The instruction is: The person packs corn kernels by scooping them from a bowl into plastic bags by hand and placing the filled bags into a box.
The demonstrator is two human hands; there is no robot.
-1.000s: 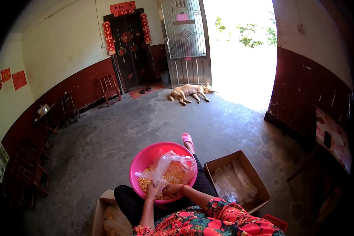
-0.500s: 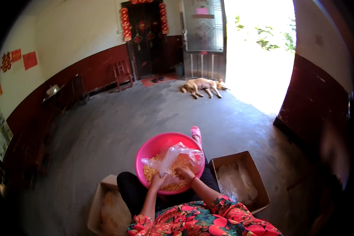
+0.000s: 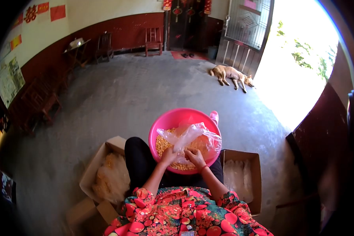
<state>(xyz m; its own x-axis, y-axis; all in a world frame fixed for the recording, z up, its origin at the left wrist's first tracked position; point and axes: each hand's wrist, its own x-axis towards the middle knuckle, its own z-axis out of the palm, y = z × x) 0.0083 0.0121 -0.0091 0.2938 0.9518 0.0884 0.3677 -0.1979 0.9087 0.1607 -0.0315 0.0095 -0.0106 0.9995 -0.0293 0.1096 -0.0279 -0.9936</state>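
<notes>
A pink basin (image 3: pixel 155 124) rests on the lap, holding yellow kernels (image 3: pixel 161 145). Over the kernels lies a clear plastic bag (image 3: pixel 188 135), its top spread toward the far right of the basin. My left hand (image 3: pixel 168 155) is closed on the bag at its near left side. Just right of it, my right hand (image 3: pixel 195 157), with a red band at the wrist, has its fingers pinched together at the bag. What lies between those fingertips is too small to make out.
Left of the legs stands a cardboard box (image 3: pixel 91 171) with filled bags; on the right is another box (image 3: pixel 257 177) with clear bags. A dog (image 3: pixel 230 73) lies by the open door (image 3: pixel 244 39). Wooden chairs (image 3: pixel 41 98) line the left wall.
The view has turned left and downward, so the room appears shifted right and more of the left box shows. My right hand's fingers have drawn together beside my left hand, which stays on the bag.
</notes>
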